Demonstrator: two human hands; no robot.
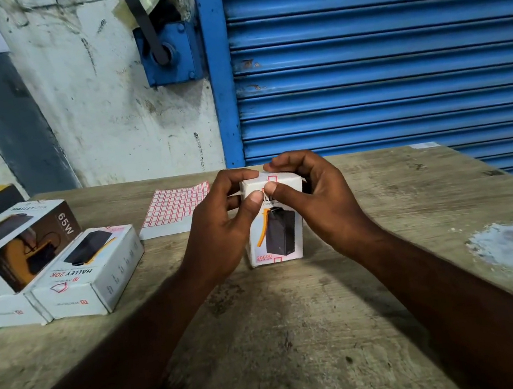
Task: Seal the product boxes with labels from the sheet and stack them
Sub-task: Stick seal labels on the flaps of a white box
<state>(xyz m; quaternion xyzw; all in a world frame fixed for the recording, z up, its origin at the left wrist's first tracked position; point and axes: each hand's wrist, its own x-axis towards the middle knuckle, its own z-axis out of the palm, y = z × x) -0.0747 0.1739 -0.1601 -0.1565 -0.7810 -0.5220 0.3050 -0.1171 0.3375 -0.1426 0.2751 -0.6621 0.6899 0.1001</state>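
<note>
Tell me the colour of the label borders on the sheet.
Red borders on white, across the label sheet; the head view shows it best.

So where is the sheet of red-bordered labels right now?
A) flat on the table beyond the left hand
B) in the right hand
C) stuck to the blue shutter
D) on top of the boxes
A: the label sheet lies flat on the wooden table beyond the left hand; that hand and the right hand hold only the upright power bank box.
</note>
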